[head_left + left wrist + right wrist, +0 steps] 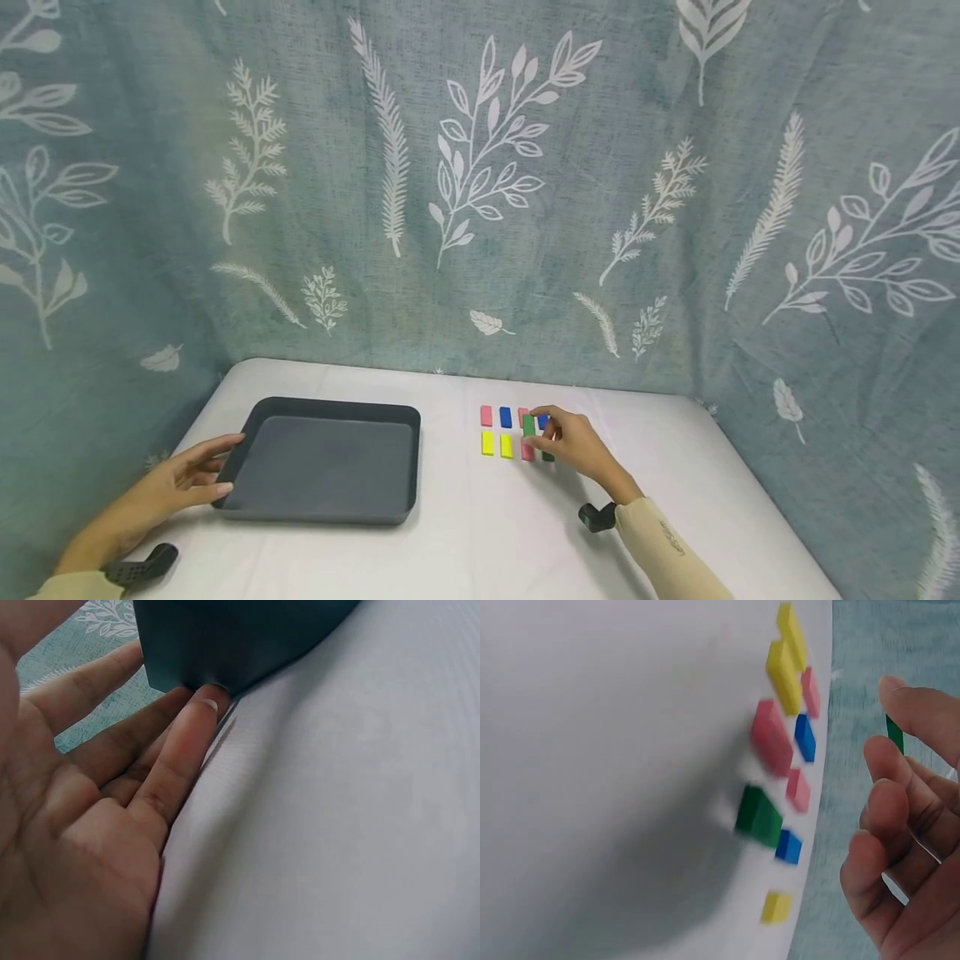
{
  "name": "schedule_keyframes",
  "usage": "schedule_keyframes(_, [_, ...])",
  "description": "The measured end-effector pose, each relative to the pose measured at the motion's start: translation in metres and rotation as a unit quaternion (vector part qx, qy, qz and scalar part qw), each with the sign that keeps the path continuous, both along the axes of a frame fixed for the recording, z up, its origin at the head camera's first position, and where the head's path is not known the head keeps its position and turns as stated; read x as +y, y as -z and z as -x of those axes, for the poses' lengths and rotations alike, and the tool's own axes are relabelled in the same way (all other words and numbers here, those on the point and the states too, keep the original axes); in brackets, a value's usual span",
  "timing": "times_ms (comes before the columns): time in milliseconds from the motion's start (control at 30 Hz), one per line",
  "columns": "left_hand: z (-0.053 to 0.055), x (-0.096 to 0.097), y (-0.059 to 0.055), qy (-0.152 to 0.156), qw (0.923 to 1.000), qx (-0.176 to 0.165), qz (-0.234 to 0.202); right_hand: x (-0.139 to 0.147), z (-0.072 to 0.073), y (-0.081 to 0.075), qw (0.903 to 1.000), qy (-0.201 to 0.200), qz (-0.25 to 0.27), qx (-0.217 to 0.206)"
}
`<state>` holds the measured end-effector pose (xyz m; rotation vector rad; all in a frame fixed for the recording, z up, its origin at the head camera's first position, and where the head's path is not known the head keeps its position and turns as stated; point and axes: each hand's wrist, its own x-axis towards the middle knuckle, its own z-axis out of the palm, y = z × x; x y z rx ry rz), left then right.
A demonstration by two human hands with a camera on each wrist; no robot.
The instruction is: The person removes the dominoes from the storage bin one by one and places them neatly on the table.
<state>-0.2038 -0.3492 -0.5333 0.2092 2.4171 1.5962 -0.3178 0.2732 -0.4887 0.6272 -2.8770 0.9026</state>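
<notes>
My right hand pinches a green block between thumb and fingertips. It hovers over the rows of blocks, and in the right wrist view only a sliver of the held green block shows. Below it lie a pink block, another green block and a blue block. At the left side of a dark grey tray, my left hand rests with thumb and forefinger spread along the rim. Its other fingertips touch the tray's outer wall in the left wrist view.
Two yellow blocks lie at the left of the front row, with pink and blue blocks behind. One more yellow block sits beyond the green one. A white cloth covers the table; a leaf-patterned curtain hangs behind.
</notes>
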Motion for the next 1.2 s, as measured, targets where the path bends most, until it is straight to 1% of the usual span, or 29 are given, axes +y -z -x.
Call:
schedule_keyframes(100, [-0.001,-0.001,0.001,-0.001,1.0000,0.001,0.003,0.011,-0.002,0.004,0.9999,0.015,-0.003,-0.002])
schedule_keyframes(167, [-0.002,-0.002,0.000,-0.002,1.0000,0.006,0.007,0.017,-0.002,0.007,0.9996,0.024,-0.001,-0.013])
schedule_keyframes(300, [-0.005,-0.003,-0.001,-0.004,0.9999,0.009,0.008,0.031,-0.003,0.011,0.9977,0.053,-0.007,-0.041])
schedule_keyframes(400, [-0.006,-0.004,-0.002,-0.003,0.9999,0.011,0.003,0.040,-0.004,0.015,0.9965,0.069,-0.007,-0.047])
schedule_keyframes(600, [-0.008,-0.007,0.000,-0.001,0.9998,0.017,-0.007,0.052,-0.004,0.024,0.9956,0.074,0.002,-0.058])
schedule_keyframes(767, [-0.010,-0.009,0.001,-0.006,0.9999,0.014,-0.004,0.056,-0.005,0.029,0.9949,0.076,0.000,-0.067])
schedule_keyframes(933, [-0.011,-0.008,0.002,-0.006,0.9999,0.010,0.001,0.058,-0.005,0.031,0.9942,0.074,-0.003,-0.078])
schedule_keyframes(1100, [-0.009,-0.006,0.002,-0.004,0.9998,0.021,0.002,0.063,-0.004,0.033,0.9926,0.086,-0.008,-0.086])
schedule_keyframes(1200, [-0.008,-0.005,0.001,-0.007,0.9997,0.023,0.003,0.065,-0.003,0.034,0.9924,0.085,-0.005,-0.089])
